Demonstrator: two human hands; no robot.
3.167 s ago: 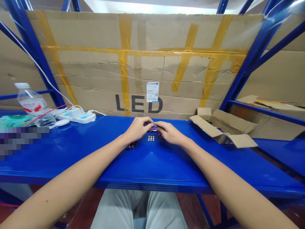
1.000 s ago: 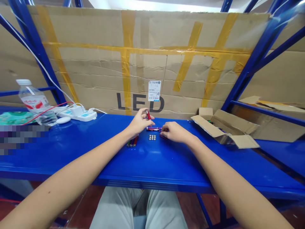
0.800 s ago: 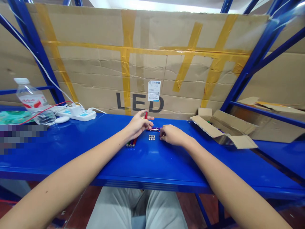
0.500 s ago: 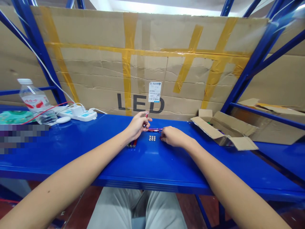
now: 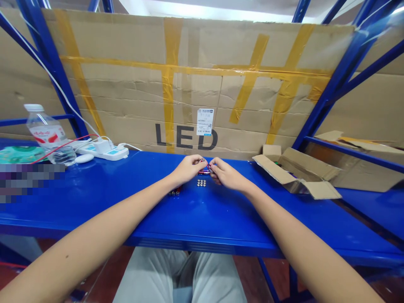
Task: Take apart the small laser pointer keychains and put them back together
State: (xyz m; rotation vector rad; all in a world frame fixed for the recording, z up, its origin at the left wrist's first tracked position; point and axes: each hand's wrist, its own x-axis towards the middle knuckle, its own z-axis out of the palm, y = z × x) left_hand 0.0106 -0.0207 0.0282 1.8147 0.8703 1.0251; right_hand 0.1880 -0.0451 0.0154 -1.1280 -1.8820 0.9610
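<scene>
Left hand (image 5: 193, 167) pinched a red tube (image 5: 201, 160) near the desk's (image 5: 202, 223) back edge; right hand's (image 5: 223, 173) hold unclear. Risk: a slipped tube could have scattered 9 metal discs (image 5: 201, 183).

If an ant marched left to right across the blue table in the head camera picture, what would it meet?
A plastic bottle → a white power strip → some shiny tube ends → little silver discs → the right hand → an open cardboard box.
</scene>
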